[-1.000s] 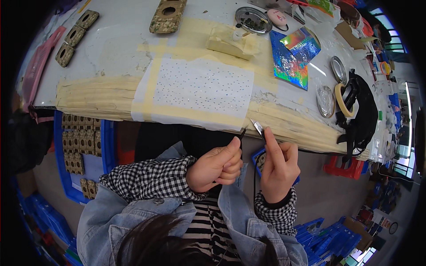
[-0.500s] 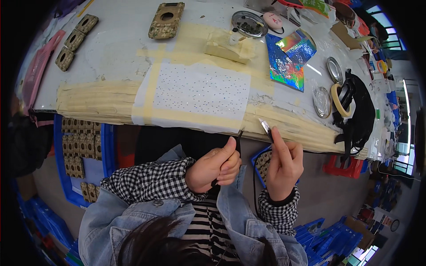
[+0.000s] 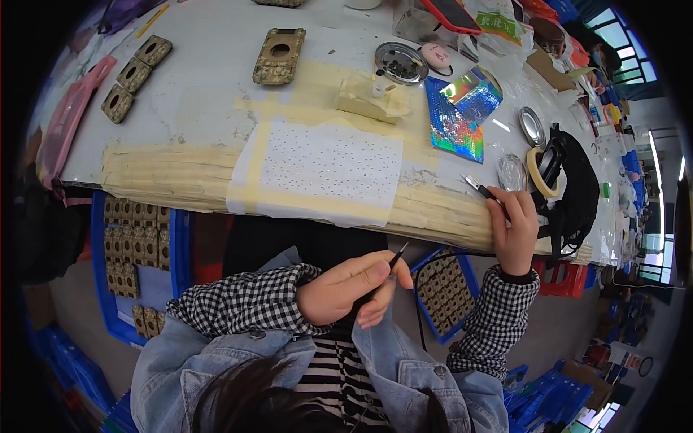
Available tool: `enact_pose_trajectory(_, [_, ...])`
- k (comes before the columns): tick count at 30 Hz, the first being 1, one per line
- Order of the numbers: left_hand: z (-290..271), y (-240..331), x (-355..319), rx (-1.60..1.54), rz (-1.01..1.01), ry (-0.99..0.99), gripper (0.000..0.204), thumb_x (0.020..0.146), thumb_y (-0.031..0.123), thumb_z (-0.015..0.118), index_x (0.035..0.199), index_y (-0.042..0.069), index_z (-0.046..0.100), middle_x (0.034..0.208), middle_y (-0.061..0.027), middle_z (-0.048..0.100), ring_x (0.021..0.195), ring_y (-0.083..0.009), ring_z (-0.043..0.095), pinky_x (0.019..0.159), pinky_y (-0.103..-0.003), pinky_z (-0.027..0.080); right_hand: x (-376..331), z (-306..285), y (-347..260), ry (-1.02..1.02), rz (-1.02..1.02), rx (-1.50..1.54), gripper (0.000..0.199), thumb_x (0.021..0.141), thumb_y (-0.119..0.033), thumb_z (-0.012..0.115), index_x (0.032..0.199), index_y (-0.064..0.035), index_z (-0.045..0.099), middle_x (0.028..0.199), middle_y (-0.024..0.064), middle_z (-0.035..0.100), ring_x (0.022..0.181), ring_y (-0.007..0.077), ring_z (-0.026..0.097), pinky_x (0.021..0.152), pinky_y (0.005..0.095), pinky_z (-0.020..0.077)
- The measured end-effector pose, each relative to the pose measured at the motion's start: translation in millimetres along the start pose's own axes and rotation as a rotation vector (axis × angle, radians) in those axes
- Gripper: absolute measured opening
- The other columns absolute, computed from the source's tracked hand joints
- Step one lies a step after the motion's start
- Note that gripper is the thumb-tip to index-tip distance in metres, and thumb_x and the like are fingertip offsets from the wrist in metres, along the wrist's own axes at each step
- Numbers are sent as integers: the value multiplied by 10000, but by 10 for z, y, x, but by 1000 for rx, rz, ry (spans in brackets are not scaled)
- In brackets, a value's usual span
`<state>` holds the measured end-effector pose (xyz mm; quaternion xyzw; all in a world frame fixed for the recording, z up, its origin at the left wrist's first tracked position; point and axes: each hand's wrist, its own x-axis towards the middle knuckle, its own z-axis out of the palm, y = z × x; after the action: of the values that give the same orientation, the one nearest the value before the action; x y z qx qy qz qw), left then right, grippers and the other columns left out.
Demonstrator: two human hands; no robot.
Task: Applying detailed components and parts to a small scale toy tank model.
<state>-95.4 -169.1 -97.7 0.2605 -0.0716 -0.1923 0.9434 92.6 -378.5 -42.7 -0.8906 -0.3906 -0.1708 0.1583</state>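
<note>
Well, the left hand (image 3: pixel 348 290) is clamped round a thin dark tool (image 3: pixel 398 255), on the person's side of the sheet (image 3: pixel 330 164). Right of the sheet, by the desk's (image 3: pixel 206 79) front edge, the right hand (image 3: pixel 515 229) pinches a knife (image 3: pixel 476 186), blade pointing away from the person. Beyond the sheet lie a shiny pouch (image 3: pixel 449 124) rightward and a camo case (image 3: pixel 276 72) leftward.

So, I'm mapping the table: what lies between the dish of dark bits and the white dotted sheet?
A yellowish block, a small white container on it, lies between them in the head view.
</note>
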Motion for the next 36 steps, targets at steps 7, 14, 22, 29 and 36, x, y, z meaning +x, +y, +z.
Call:
enact_pose_trajectory(7, [107,282,77,-108,276,49,240,995,366,269,990,150,372,1301,-257,460,1192,-237,470,1007,-359,331,-157,-110,-782,174,-470,194,407,692,-384,759,1011,-161,639,818,24,508,719,186,501,591,333,404])
enact_pose_trajectory(14, [270,283,18,16,90,139,286,1003,370,250,1018,125,397,903,-20,452,707,-64,438,606,-208,352,-76,92,-1216,377,-761,3,125,886,-304,562,922,-190,595,716,-21,512,546,100,468,546,241,360])
enact_pose_trajectory(22, [181,247,16,-10,284,84,397,1004,354,227,916,44,459,1168,-243,565,1152,-237,508,992,-343,359,-121,89,-1282,413,-780,227,281,919,-359,470,789,-138,584,590,-9,504,489,100,445,517,244,320])
enact_pose_trajectory(29, [197,208,-4,102,292,164,413,1014,311,242,890,14,502,1119,-187,599,922,-131,547,871,-252,416,-178,33,-1342,239,-680,188,374,924,-412,476,885,-98,674,626,-1,560,524,101,490,593,230,426])
enact_pose_trajectory(36, [163,312,-91,172,368,207,485,1007,337,181,804,27,492,999,-246,625,1047,-308,571,953,-418,419,-243,45,-1371,169,-737,237,541,946,-483,364,932,-37,670,733,51,596,627,163,564,592,280,499])
